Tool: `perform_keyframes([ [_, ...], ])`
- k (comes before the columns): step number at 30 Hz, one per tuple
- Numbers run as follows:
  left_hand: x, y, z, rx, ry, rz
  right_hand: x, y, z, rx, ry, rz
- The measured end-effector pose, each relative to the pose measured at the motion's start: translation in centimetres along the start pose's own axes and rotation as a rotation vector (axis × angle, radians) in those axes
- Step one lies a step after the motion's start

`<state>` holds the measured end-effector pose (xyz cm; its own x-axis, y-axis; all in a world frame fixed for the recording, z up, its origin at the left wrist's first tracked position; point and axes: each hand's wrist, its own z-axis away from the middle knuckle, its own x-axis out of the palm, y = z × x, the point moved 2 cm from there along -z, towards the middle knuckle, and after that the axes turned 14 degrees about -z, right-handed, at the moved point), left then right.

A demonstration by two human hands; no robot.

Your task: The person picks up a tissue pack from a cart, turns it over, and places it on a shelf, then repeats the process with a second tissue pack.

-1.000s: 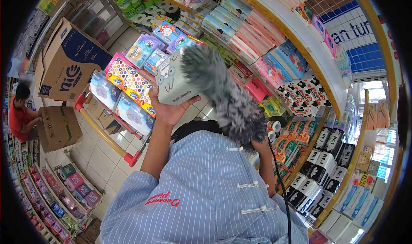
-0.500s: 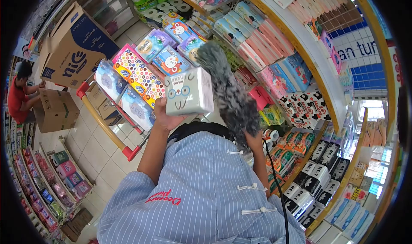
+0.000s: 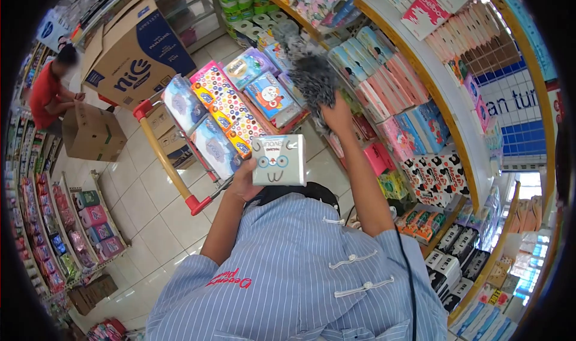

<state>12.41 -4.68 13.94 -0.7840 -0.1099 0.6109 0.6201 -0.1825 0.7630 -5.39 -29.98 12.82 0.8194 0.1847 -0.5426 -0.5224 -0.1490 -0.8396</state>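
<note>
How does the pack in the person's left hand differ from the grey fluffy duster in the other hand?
The tissue pack is boxy, smooth and pale, with a cartoon face printed on it; the feather duster is shaggy, grey and long. The left hand holds the pack close to the chest, while the right hand lifts the duster toward the shelves. Each is held in one hand.

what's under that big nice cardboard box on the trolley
The cardboard box rests on the trolley, above smaller brown cartons on its lower deck. What lies directly beneath the box is covered.
</note>
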Motion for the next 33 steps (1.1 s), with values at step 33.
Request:
perform_keyframes([
  [33, 19.7, -4.8, -12.7, 0.020, -0.521, -0.539, -17.4, 2.2, 20.8, 0.364, 0.032, -1.171],
])
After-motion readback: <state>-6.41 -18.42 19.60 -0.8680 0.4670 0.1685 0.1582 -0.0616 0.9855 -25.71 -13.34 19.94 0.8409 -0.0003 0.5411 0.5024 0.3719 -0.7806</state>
